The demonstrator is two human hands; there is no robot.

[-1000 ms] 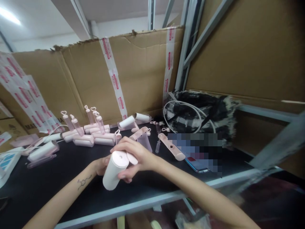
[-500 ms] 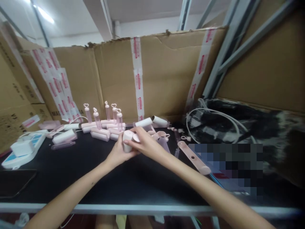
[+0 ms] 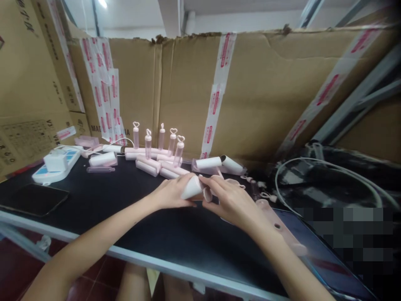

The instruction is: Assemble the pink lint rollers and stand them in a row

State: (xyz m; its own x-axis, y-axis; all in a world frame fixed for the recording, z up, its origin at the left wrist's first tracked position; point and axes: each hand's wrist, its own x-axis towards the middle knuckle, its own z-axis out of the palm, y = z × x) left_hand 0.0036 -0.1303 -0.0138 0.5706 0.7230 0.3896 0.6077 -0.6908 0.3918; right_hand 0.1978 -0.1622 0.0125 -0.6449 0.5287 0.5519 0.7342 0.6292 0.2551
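White cylinder (image 3: 191, 187): between my hands, above the black table (image 3: 188, 238); probably light, stiff, slippery; best held round its middle.
Left hand (image 3: 171, 193): wrapped around it, hiding its far side.
Right hand (image 3: 230, 198): half closed, pinching a pale cap (image 3: 207, 195); how firmly, I cannot tell.
Pink holder (image 3: 286, 232): right, partly covered by my forearm (image 3: 282, 259).
Pink rollers (image 3: 147, 166): far left, overlapping, slightly blurred.
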